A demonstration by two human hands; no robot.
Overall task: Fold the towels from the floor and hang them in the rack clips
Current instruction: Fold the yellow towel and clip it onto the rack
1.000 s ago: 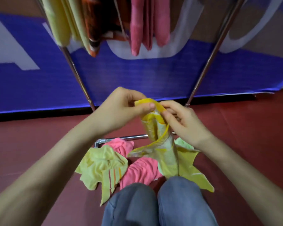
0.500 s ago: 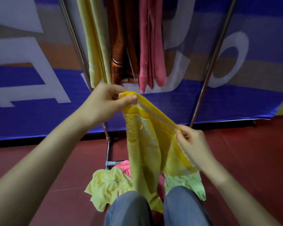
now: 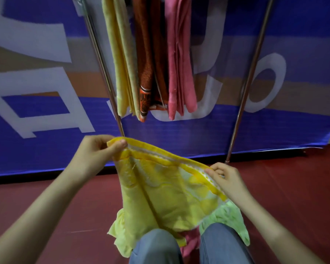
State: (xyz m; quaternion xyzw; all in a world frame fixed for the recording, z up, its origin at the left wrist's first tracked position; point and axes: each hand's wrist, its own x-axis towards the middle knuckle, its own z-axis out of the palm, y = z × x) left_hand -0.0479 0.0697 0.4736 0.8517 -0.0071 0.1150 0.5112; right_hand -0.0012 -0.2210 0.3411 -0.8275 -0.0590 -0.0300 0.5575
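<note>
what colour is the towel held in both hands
The towel is yellow, with a brighter yellow top edge; head view.

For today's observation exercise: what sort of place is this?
Probably a drying corner: folded towels hang on a metal rack, loose towels lie on the red floor, before a printed banner.

A blue banner (image 3: 189, 141) with large white letters and a tan band hangs behind.
</note>
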